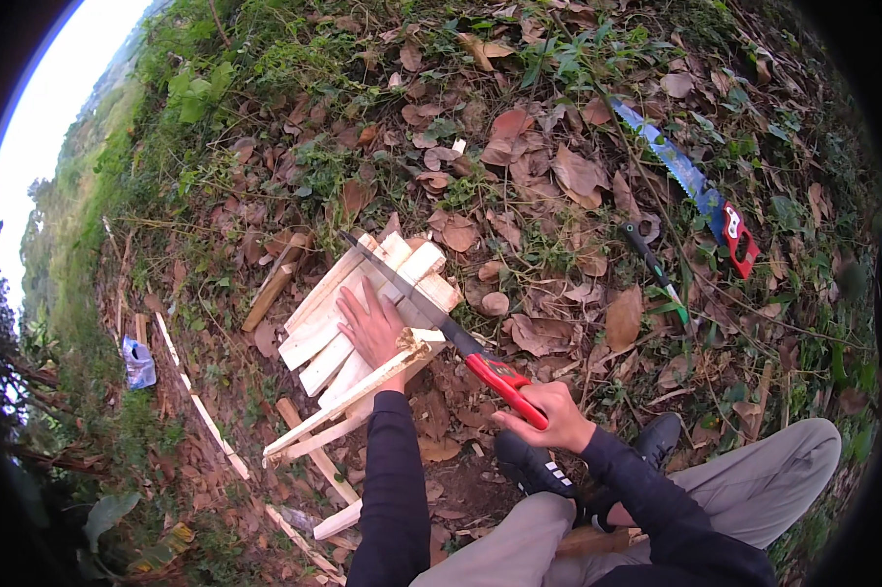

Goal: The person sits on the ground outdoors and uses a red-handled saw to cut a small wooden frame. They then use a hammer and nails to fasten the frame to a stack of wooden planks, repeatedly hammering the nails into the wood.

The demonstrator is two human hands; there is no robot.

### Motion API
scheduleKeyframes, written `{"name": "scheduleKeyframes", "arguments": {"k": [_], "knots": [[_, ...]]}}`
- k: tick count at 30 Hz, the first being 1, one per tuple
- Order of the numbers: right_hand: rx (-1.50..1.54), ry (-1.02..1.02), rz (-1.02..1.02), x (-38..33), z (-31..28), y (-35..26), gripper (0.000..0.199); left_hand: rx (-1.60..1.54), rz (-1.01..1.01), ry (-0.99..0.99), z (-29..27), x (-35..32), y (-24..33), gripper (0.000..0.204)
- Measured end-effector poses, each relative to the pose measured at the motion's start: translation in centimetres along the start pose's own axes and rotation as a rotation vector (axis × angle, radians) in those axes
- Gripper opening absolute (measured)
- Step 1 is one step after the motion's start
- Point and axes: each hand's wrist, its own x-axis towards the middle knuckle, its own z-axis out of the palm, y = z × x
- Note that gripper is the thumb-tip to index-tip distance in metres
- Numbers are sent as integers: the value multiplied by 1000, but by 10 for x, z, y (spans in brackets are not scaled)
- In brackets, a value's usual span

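My left hand (367,328) lies flat with fingers spread on the pale wooden slats (316,338) of a small piece of woodwork, which looks like a little stool or chair. A raised wooden rail (348,401) crosses near my left wrist, with leg-like pieces below it. In my right hand (556,419) is the red and black handle of a handsaw (499,377). Its dark blade runs up and left across the far ends of the slats, just beyond my left fingers. Whether the teeth bite into the wood cannot be made out.
On the leafy ground at right lie a second saw (680,166) with a bluish blade and red grip, and a black-and-green-handled tool (653,262). A wooden block (276,284), a long thin strip (201,396) and a plastic bag (138,363) lie to the left.
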Motion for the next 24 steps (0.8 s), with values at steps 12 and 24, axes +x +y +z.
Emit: {"name": "scheduleKeyframes", "arguments": {"k": [12,24], "knots": [[75,-84,-61,8,-5,-6,30,-56,70,-33,10,9,-18,53],[128,-89,90,26,3,-43,36,-15,66,-141,-4,24,-22,55]]}}
